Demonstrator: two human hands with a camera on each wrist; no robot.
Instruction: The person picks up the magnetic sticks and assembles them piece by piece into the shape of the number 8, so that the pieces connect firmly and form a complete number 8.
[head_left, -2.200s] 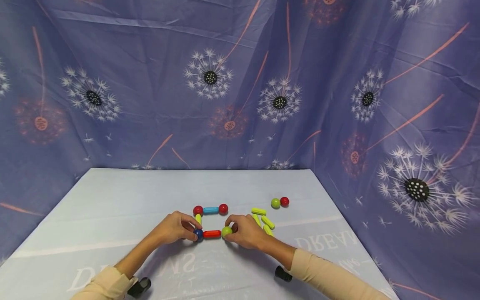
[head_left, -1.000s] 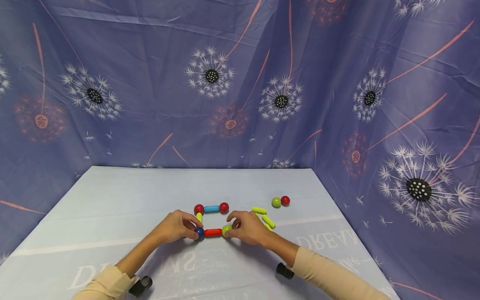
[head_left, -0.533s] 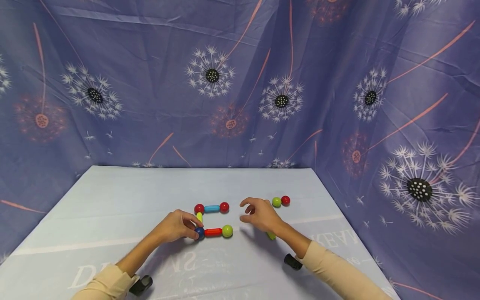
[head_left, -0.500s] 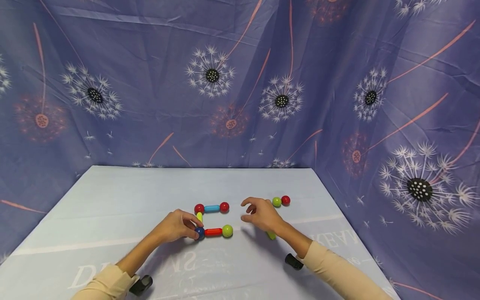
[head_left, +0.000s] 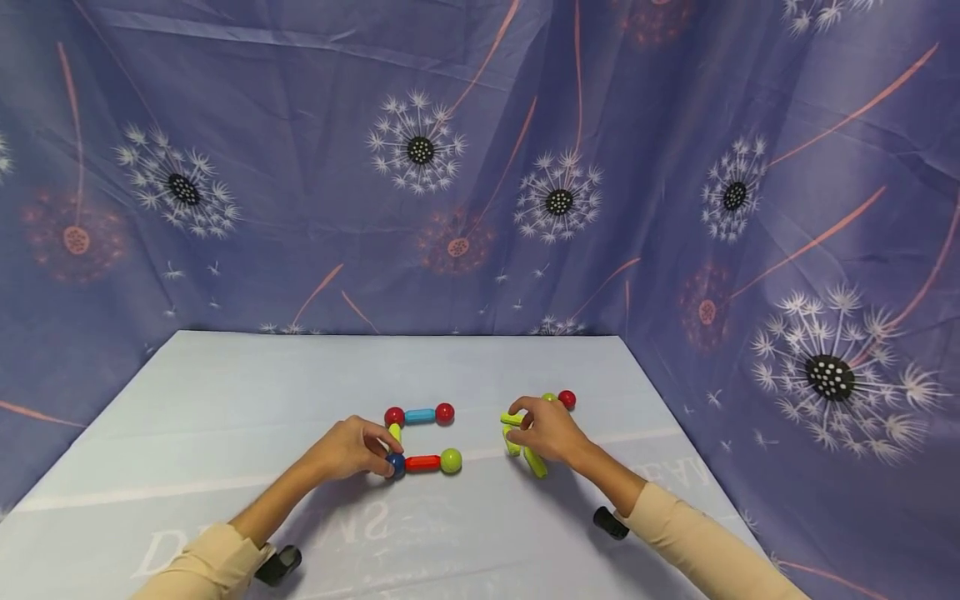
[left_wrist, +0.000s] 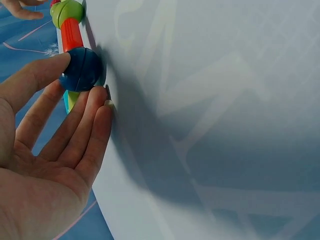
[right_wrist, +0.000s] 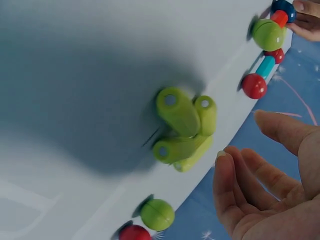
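Observation:
My left hand pinches a blue magnetic ball between thumb and fingers. From that ball a red rod runs right to a green ball, and a yellow-green rod runs back to a red ball. A light-blue rod joins this to another red ball, giving a three-sided shape whose right side is bare. My right hand hovers over several loose yellow-green rods; thumb and fingers are spread apart with nothing between them.
A loose green ball and red ball sit side by side behind my right hand. The pale cloth-covered table meets a blue dandelion-print curtain at its back and right.
My right hand has let go of the green ball and moved right to above the loose rods. The green ball now touches the red rod's end. My left hand stays on the blue ball.

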